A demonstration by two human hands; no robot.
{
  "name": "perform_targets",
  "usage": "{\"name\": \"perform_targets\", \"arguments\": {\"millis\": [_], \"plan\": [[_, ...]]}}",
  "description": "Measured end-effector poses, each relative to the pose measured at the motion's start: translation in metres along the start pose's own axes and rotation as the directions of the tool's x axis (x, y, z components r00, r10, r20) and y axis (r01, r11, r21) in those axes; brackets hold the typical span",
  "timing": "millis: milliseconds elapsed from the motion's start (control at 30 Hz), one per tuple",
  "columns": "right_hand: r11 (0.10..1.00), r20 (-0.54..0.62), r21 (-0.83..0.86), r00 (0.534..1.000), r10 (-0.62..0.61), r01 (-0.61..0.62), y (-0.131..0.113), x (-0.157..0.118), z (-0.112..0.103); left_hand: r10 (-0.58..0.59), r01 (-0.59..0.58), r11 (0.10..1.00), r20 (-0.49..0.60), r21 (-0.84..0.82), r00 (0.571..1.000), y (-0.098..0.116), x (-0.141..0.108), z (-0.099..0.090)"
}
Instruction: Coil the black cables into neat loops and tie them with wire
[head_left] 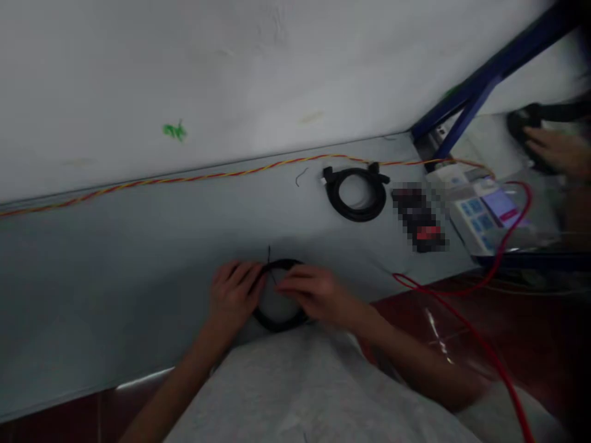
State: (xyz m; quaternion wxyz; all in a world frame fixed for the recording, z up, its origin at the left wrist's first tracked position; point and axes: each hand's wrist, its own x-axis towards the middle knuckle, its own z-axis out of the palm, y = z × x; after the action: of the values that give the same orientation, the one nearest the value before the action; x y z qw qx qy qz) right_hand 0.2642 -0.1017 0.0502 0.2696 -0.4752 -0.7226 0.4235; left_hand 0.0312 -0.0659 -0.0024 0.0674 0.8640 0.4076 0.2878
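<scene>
A coiled black cable (279, 327) lies on the grey table close to my body. My left hand (234, 290) is closed on the left side of the coil, its fingers over the upper left part. A thin black tie (269, 253) sticks up from the coil beside those fingertips. Over the right side of the coil, my right hand (318, 291) has thumb and fingers pinched together at the thin strand inside the loop. The tips are slightly blurred.
A second coiled black cable (358, 214) with plugs lies further back, near a short loose tie (301, 177). A pixelated dark object (418, 215) is beside it. A twisted red-yellow wire (184, 179) runs along the wall. Another person's hand (561, 147) is at right, above a red cable (489, 344).
</scene>
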Motion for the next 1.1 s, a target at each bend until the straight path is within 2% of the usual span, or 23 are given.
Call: {"name": "perform_targets", "arguments": {"millis": [100, 200, 300, 400, 500, 600, 667, 833, 967, 1100], "plan": [[0.998, -0.197, -0.046, 0.980, 0.027, -0.037, 0.013, 0.028, 0.001, 0.013, -0.013, 1.000, -0.005, -0.007, 1.000, 0.000, 0.001, 0.000], [0.972, -0.325, -0.183, 0.942, 0.081, -0.146, 0.024, 0.055, 0.001, 0.013, -0.013, 1.000, -0.005, 0.017, 1.000, 0.001, 0.000, 0.000], [0.915, -0.350, -0.344, 0.933, 0.083, -0.211, 0.035, 0.069, 0.006, 0.003, -0.003, 0.999, 0.009, 0.034, 1.000, 0.001, 0.000, 0.000], [0.897, -0.380, -0.358, 0.918, 0.115, -0.261, 0.041, 0.071, 0.013, 0.000, -0.001, 0.999, 0.022, 0.032, 1.000, 0.001, -0.001, 0.000], [0.919, -0.427, -0.263, 0.890, 0.162, -0.294, 0.044, 0.068, 0.015, 0.000, 0.000, 1.000, 0.018, 0.023, 1.000, 0.002, 0.000, 0.000], [0.952, -0.415, -0.144, 0.889, 0.191, -0.271, 0.041, 0.058, 0.010, 0.012, -0.013, 1.000, 0.014, 0.017, 1.000, 0.003, 0.001, -0.002], [0.959, -0.397, -0.122, 0.898, 0.188, -0.255, 0.036, 0.048, 0.003, 0.031, -0.031, 0.999, 0.008, 0.024, 0.999, 0.003, 0.002, -0.003], [0.911, -0.277, -0.345, 0.952, 0.131, -0.226, 0.026, 0.016, -0.006, 0.034, -0.035, 0.999, 0.020, 0.030, 0.999, 0.004, 0.001, -0.003], [0.868, -0.275, -0.465, 0.960, 0.044, -0.173, 0.030, -0.001, 0.014, 0.007, -0.007, 1.000, 0.032, 0.024, 0.999, 0.004, 0.000, -0.001], [0.861, -0.359, -0.467, 0.933, 0.027, -0.204, 0.037, -0.006, 0.038, -0.008, 0.010, 0.999, 0.041, -0.045, 0.999, 0.004, -0.004, 0.003]]}}
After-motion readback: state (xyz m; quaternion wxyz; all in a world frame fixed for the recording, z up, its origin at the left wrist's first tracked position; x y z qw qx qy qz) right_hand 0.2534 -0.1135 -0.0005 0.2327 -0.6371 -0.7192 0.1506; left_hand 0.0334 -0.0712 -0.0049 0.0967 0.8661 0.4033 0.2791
